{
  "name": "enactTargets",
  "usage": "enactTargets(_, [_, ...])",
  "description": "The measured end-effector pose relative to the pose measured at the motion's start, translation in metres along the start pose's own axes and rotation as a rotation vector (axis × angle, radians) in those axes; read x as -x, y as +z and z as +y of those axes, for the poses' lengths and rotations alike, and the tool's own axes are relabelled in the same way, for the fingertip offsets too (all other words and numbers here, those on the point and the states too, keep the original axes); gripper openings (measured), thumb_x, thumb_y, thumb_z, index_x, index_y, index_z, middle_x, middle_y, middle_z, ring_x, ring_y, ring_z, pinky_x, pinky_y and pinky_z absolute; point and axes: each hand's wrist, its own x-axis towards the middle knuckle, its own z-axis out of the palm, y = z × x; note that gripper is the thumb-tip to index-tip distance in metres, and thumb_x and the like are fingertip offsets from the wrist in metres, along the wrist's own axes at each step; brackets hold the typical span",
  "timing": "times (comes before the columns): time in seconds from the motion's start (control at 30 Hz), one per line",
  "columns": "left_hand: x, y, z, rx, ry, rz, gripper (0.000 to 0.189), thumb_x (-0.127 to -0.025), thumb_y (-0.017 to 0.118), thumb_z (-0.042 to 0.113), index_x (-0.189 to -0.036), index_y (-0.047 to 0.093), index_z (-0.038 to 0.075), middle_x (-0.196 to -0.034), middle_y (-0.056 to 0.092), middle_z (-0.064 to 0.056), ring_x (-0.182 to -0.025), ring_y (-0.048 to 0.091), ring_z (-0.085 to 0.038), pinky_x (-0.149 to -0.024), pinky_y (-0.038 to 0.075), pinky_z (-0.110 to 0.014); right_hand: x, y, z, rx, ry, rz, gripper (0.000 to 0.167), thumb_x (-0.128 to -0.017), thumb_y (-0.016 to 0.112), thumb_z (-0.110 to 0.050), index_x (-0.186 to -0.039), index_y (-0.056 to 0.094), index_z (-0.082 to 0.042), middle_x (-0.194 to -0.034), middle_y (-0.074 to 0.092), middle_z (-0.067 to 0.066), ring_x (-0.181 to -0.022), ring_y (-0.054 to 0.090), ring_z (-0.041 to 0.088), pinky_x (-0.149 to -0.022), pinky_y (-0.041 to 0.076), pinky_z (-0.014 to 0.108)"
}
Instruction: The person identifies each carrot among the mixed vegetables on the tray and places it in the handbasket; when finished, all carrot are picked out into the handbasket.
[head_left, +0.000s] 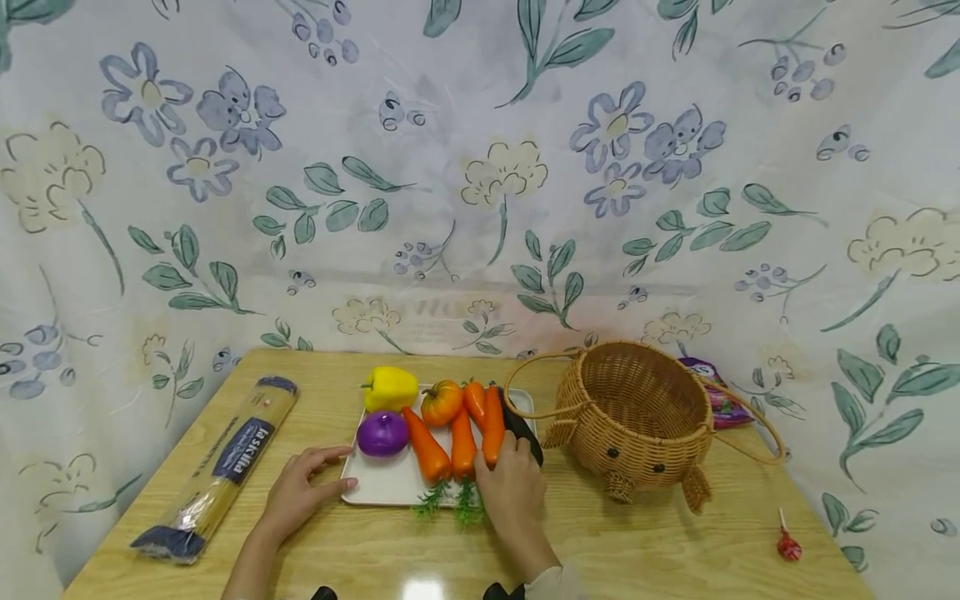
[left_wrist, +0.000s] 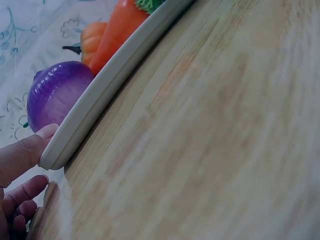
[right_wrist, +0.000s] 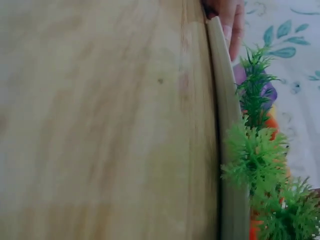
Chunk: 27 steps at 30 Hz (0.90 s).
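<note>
Rests the left hand (head_left: 303, 485) against the left edge of the white tray (head_left: 384, 492), close to its front-left corner, with thumb on the rim and forefinger apart from it, spread rather than pinching, probably to steady that side with a light touch. Lays the right hand (head_left: 515, 483) over the front-right corner, beside the carrots (head_left: 426, 450) and a dark eggplant (head_left: 517, 418), with knuckles upward; cannot tell the state of those fingers, hidden under the hand in the head view and absent from the right wrist view. Sets the hands at opposite ends, perhaps for balance. Has the tray on the desk (head_left: 637, 550), left of the basket (head_left: 633, 454) and well apart from the left edge. Shows a yellow pepper (head_left: 393, 389) at the tray's back-left corner, a purple onion (head_left: 382, 434) in front of it along the left edge, and a small pumpkin (head_left: 442, 403) by the back edge, with round pieces perhaps grouped away from long ones to fit. Lets green tops (head_left: 468, 504) hang past the front edge, likely for lack of room. Includes also a pasta packet (head_left: 240, 454) along the desk's left edge, a purple packet (head_left: 731, 415) behind the upright basket towards the back-right corner, and a lollipop (head_left: 789, 546) near the right edge.
</note>
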Motion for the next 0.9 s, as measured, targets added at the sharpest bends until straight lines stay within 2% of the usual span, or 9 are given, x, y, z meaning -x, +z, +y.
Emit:
enactTargets(0.1, [0.001,0.001,-0.001,-0.006,0.000,-0.004,0.048,-0.081,0.080,0.040,-0.125,0.068,0.023,-0.112,0.065,0.002,-0.103,0.049,-0.014,-0.091,0.044,-0.034,0.007,-0.040,-0.014,-0.037,-0.016,0.003,0.048,-0.079,0.079,-0.035,-0.111,0.066,-0.002,-0.089,0.061,0.013,-0.067,0.061,0.032,-0.055,0.050,0.046])
enactTargets(0.23, [0.002,0.001,-0.002,-0.012,0.005,-0.010,0.049,-0.081,0.080,0.040,-0.125,0.068,0.024,-0.113,0.065,0.002,-0.104,0.050,-0.015,-0.091,0.045,-0.035,0.010,-0.064,-0.017,-0.106,-0.033,-0.010,0.042,-0.078,0.080,-0.027,-0.111,0.069,-0.003,-0.089,0.064,0.011,-0.065,0.060,0.027,-0.054,0.047,0.040])
enactTargets(0.33, [0.001,0.000,-0.003,-0.009,0.014,-0.012,0.048,-0.082,0.080,0.041,-0.125,0.068,0.024,-0.112,0.065,0.002,-0.104,0.050,-0.015,-0.090,0.044,-0.035,0.010,-0.073,-0.013,-0.179,-0.027,-0.029,0.042,-0.076,0.081,-0.022,-0.112,0.070,-0.004,-0.090,0.067,0.010,-0.066,0.058,0.020,-0.053,0.042,0.033])
enactTargets(0.43, [0.000,0.000,-0.003,-0.010,0.019,-0.008,0.049,-0.082,0.080,0.040,-0.126,0.068,0.024,-0.112,0.066,0.001,-0.104,0.050,-0.015,-0.090,0.044,-0.035,0.008,-0.079,-0.008,-0.276,-0.002,-0.085,0.044,-0.076,0.082,-0.019,-0.115,0.070,-0.003,-0.096,0.068,0.011,-0.072,0.058,0.019,-0.058,0.043,0.032])
enactTargets(0.53, [0.001,-0.001,-0.003,-0.015,0.022,-0.005,0.049,-0.082,0.080,0.040,-0.126,0.068,0.023,-0.113,0.066,0.000,-0.104,0.051,-0.016,-0.089,0.044,-0.036,0.006,-0.084,-0.002,-0.387,0.015,-0.137,0.045,-0.076,0.082,-0.014,-0.117,0.069,-0.002,-0.106,0.068,0.015,-0.086,0.062,0.024,-0.070,0.049,0.038])
enactTargets(0.7, [0.001,-0.001,-0.002,-0.010,0.027,-0.007,0.049,-0.082,0.080,0.039,-0.126,0.068,0.022,-0.113,0.066,-0.002,-0.104,0.051,-0.019,-0.087,0.042,-0.036,0.002,-0.091,0.010,-0.541,-0.014,-0.200,0.045,-0.075,0.081,-0.008,-0.118,0.069,-0.003,-0.117,0.066,0.018,-0.102,0.062,0.031,-0.085,0.050,0.043])
enactTargets(0.9, [0.000,-0.001,-0.001,-0.015,0.035,0.001,0.049,-0.082,0.080,0.039,-0.126,0.068,0.020,-0.113,0.066,-0.002,-0.104,0.050,-0.016,-0.088,0.042,-0.033,-0.003,-0.103,0.021,-0.702,-0.034,-0.300,0.043,-0.077,0.081,-0.007,-0.118,0.070,-0.009,-0.112,0.066,0.010,-0.100,0.059,0.023,-0.084,0.048,0.033])
